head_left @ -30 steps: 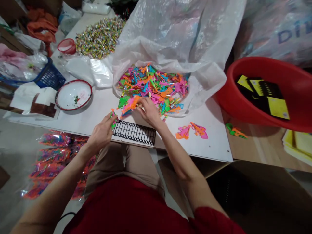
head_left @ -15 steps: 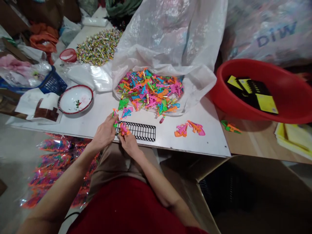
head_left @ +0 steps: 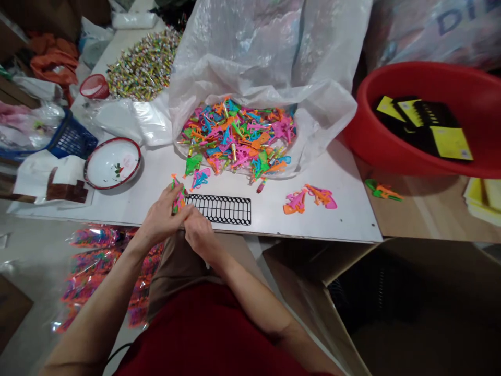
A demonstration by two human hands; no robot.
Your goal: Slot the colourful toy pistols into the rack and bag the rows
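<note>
Near the table's front edge, my left hand [head_left: 161,215] is closed around small colourful plastic toys [head_left: 178,196], pink, green and orange. Against it, my right hand [head_left: 199,234] has its fingers curled at the black rack's left end; what they grip is hidden. The black plastic rack [head_left: 225,210] lies flat on the table, its left end partly behind the hands. Just beyond lie a green toy [head_left: 193,164] and a pink-and-blue toy [head_left: 201,179]. A heap of mixed toys [head_left: 238,138] fills the mouth of a clear plastic bag [head_left: 324,112].
Two pink-and-orange toys [head_left: 295,202] lie to the right. A red tub [head_left: 415,78] holds black racks with yellow cards. At left are an enamel bowl [head_left: 113,163], a blue basket [head_left: 74,136], a red basket [head_left: 94,87] and many small tubes [head_left: 143,65]. An open carton [head_left: 344,318] stands below.
The pink-and-orange toy that showed at my right fingertips is now gathered at my left hand. My hands have come together and my right fingers have curled in. The view has shifted slightly.
</note>
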